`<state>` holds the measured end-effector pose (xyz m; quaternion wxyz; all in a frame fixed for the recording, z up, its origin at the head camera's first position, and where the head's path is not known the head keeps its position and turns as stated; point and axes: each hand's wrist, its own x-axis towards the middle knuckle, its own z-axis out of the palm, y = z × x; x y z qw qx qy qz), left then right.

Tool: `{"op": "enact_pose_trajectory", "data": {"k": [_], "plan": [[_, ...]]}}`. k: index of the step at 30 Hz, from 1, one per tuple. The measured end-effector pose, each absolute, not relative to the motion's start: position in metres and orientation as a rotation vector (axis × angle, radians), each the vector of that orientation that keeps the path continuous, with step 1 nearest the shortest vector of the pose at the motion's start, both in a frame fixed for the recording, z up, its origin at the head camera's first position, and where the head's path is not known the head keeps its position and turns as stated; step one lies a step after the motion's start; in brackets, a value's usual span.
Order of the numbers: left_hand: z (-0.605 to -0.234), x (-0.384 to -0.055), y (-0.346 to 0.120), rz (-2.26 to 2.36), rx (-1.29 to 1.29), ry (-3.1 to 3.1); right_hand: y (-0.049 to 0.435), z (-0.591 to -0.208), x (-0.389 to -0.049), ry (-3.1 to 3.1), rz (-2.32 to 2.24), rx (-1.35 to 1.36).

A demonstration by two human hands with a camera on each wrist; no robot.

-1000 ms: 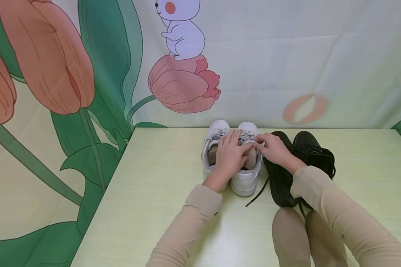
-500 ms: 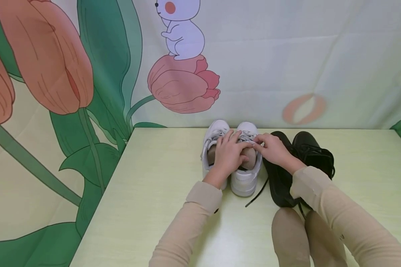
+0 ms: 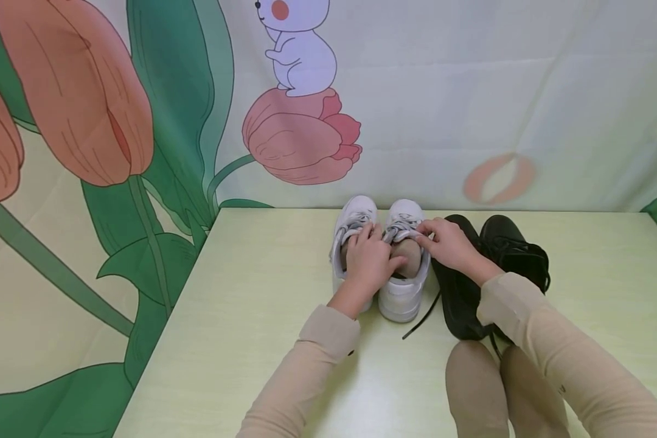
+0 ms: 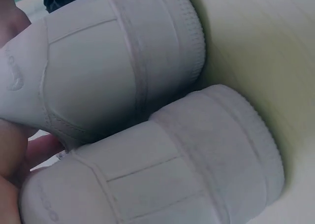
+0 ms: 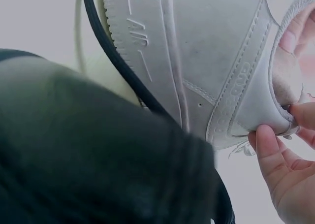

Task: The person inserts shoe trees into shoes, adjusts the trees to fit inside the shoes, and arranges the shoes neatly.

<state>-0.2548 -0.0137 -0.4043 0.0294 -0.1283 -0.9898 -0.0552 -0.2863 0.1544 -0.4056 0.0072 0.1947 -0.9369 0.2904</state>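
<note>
A pair of white sneakers stands side by side near the back edge of the table; the right one (image 3: 402,298) has grey laces (image 3: 402,225) over its tongue and a tan insole. My right hand (image 3: 451,246) pinches the lacing edge at that sneaker's opening, its thumb (image 5: 268,143) on the outer side. My left hand (image 3: 369,258) lies over the left sneaker (image 3: 356,210) and the gap between the two. Its thumb extends over the right sneaker's opening. One left finger (image 4: 47,147) shows between the sneakers, its tip hidden.
Just right of the white pair, black shoes (image 3: 511,243) stand under my right forearm. A loose black lace (image 3: 424,319) trails from them on the pale table (image 3: 241,316). My knees (image 3: 476,383) are at the front. A printed cloth (image 3: 416,109) hangs behind.
The left hand's fingers have drawn back leftward, away from the right hand's fingertips, uncovering more of the right sneaker's laces and tongue. The right hand stays in place.
</note>
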Motion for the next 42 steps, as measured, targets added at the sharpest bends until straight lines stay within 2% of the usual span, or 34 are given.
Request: {"op": "enact_pose_trajectory", "data": {"k": [16, 29, 42], "plan": [[-0.408, -0.264, -0.008, -0.086, -0.327, -3.217, 0.162, -0.406, -0.293, -2.996, 1.104, 0.69], [-0.402, -0.265, -0.003, -0.007, -0.337, -3.358, 0.159, -0.406, -0.292, -2.972, 1.027, 0.705], [-0.408, -0.256, -0.01, -0.147, -0.406, -3.082, 0.159, -0.408, -0.29, -2.976, 1.001, 0.672]]}}
